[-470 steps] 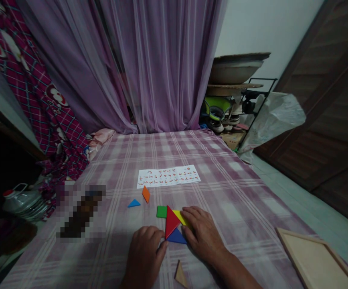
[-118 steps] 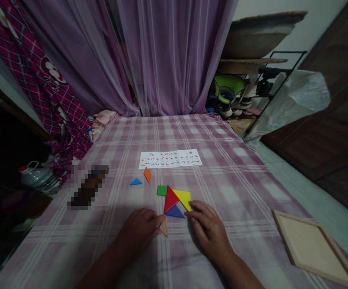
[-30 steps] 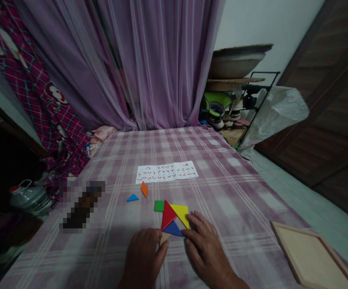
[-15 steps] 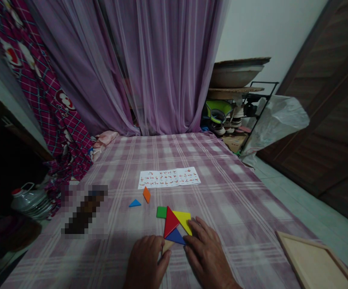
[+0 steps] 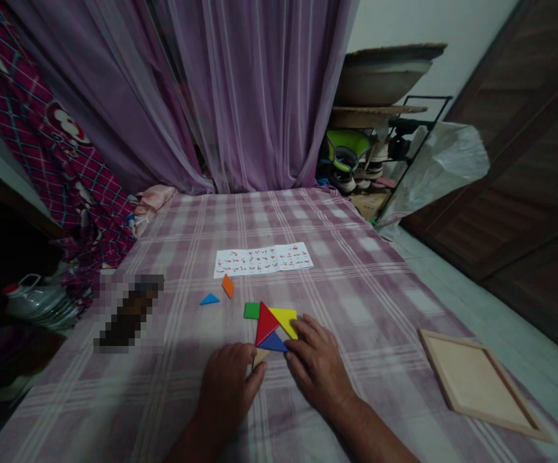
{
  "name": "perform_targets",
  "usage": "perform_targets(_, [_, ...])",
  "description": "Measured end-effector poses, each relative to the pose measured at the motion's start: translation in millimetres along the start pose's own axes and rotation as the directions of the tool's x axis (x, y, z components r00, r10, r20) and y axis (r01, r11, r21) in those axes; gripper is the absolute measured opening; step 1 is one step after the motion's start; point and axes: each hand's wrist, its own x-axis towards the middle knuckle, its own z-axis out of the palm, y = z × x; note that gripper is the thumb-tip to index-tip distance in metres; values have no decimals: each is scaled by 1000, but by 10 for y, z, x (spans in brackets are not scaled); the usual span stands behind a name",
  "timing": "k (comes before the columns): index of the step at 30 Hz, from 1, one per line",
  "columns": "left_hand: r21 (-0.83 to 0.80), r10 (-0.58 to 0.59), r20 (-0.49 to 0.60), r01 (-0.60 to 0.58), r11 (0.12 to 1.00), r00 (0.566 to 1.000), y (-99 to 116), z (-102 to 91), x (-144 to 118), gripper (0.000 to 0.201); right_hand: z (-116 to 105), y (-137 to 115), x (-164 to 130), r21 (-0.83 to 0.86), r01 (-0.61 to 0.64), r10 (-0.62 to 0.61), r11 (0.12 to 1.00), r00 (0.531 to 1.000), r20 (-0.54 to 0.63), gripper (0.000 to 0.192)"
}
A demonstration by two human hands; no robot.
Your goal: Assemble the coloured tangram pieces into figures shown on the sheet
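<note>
My left hand (image 5: 228,379) pinches a small natural-wood tangram piece (image 5: 260,357) between thumb and index finger at the near tip of the shape. Fingers spread, my right hand (image 5: 315,357) rests with its tips on the edges of the yellow triangle (image 5: 285,317) and the dark blue triangle (image 5: 272,343). Between them lies a red triangle (image 5: 265,325), and a green square (image 5: 252,310) touches its left side. An orange parallelogram (image 5: 228,286) and a small light-blue triangle (image 5: 210,299) lie apart, farther away to the left.
A printed pattern sheet (image 5: 263,260) lies flat beyond the pieces on the checked cloth (image 5: 173,360). To the right is a shallow wooden tray (image 5: 481,382) near the edge. A pixelated patch (image 5: 129,315) covers something at left. Shelves with shoes (image 5: 366,170) stand behind.
The view has tipped downward, so everything sits higher in the picture and more of my forearms and the tray shows. My hands keep nearly the same places at the pieces.
</note>
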Motion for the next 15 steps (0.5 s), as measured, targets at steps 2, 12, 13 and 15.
perform_targets(2, [-61,-56,26,58,997,998,-22,-21,8,6,-12,34,-14,16,10,-10,1000,1000,0,19])
perform_targets(12, [67,-263,9,262,963,965,-990,-290,395,28,-89,322,-93,40,-99,102,994,991,-81,24])
perform_targets(13, [99,-277,24,273,957,961,-1080,-293,437,32,-96,335,-99,43,-114,117,993,990,-78,24])
perform_targets(15, [137,-285,74,274,952,956,-1207,-283,499,35,-102,352,-113,46,-136,139,990,988,-71,25])
